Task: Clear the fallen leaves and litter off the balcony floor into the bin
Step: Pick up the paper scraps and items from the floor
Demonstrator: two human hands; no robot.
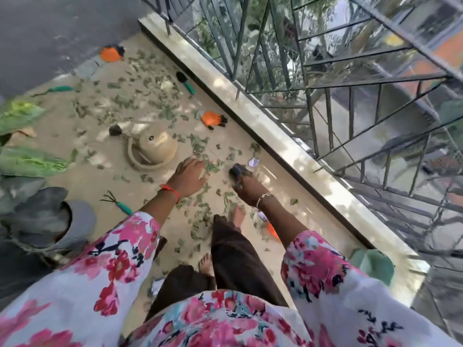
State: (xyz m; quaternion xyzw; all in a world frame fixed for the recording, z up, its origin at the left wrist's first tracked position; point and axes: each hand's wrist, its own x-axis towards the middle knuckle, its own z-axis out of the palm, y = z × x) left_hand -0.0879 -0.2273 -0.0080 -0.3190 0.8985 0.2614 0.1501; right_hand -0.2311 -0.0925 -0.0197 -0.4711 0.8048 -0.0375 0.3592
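Left hand (188,177) spread loose over leaves (160,106) on floor (82,181); right hand (248,187) gripped a dark object (236,171), blurred.

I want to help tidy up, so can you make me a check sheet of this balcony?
Surface: beige balcony floor, strewn with torn green leaf bits.
Job's things: grey bin with dark liner at left; white paper scrap by the ledge.
Clutter: beige watering can, orange-and-black glove, green-handled hand rake.
Hands: left hand open over leaves; right hand curls its fingers round a dark blurred object.
Cables: nothing seen.
Surroundings: grey metal railing, broad plant leaves at left.
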